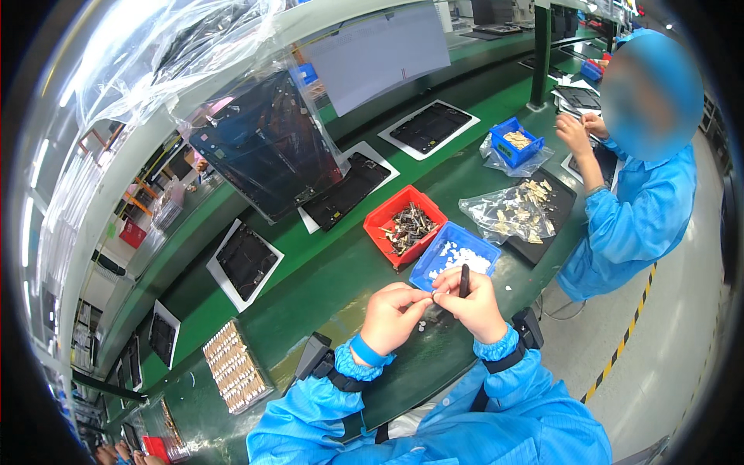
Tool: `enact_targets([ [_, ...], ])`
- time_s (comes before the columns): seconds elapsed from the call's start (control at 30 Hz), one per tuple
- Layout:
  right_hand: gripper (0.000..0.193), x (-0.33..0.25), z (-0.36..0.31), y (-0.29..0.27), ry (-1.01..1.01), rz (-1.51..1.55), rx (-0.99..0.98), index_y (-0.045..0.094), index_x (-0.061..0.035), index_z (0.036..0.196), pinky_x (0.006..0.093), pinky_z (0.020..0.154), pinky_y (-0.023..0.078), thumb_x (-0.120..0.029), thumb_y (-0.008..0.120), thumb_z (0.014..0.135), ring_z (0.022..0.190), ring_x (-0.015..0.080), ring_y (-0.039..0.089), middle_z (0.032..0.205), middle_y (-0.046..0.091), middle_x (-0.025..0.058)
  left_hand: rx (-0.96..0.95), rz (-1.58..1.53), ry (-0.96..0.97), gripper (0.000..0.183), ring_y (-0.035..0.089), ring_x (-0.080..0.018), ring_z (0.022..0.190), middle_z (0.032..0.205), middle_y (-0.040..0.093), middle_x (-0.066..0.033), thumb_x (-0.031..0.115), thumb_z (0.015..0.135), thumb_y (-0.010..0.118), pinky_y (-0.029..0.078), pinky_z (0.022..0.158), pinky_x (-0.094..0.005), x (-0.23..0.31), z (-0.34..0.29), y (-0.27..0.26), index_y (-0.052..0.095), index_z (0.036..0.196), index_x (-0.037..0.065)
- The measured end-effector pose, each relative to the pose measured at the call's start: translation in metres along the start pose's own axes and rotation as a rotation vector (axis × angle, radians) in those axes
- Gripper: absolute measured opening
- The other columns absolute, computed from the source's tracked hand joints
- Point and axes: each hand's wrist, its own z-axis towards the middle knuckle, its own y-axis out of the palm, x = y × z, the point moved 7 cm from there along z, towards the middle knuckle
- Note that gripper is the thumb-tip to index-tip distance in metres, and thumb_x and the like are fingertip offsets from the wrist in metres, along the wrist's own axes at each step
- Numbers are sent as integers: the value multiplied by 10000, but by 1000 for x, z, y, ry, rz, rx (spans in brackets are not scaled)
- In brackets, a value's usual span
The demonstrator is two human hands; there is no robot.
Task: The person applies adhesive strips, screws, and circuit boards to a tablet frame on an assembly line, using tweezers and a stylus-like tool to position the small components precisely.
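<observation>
Close together above the green bench (pixel 325 302), my two hands meet fingertip to fingertip. My left hand (pixel 387 319) is closed in a pinch, and whatever lies in it is too small to make out. In my right hand (pixel 479 308), also closed, a slim black pen-like tool (pixel 464 281) sticks up between the fingers. Just beyond my fingertips stands a blue bin (pixel 488 249) with small white pieces (pixel 467 260). Next to it on the left, a red bin (pixel 375 219) contains dark and metallic small parts (pixel 409 228). A few white bits lie on the bench below my hands.
A tray with rows of small parts (pixel 235 367) lies at left. Black panels on white sheets (pixel 246 260) line the far strip. A clear bag of tan pieces (pixel 511 213) and another blue bin (pixel 518 142) lie right. A person in blue (pixel 639 217) works there.
</observation>
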Motion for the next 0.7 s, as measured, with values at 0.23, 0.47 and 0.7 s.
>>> enact_targets([
  [0.23,121,1,9,-44,-4,-331,225,621,-2,817,281,596,457,-20,621,698,708,144,580,799,599,68,8,-220,-188,108,572,-101,649,762,616,-48,72,782,646,478,564,-220,-19,11,10,666,856,-4],
  [0.47,324,-36,-2,4,-400,-660,-2,638,-48,941,319,679,493,18,654,624,777,266,601,877,596,109,-114,-520,-495,206,579,-81,662,807,638,-54,141,820,633,493,552,-212,-51,1,13,635,949,-20],
  [0.7,282,-19,5,13,-399,-560,-33,641,-25,859,299,643,496,61,637,590,735,227,608,809,614,100,-206,-490,-430,207,594,-120,735,848,637,-78,104,843,594,505,636,-249,-44,5,-14,618,1003,-25],
])
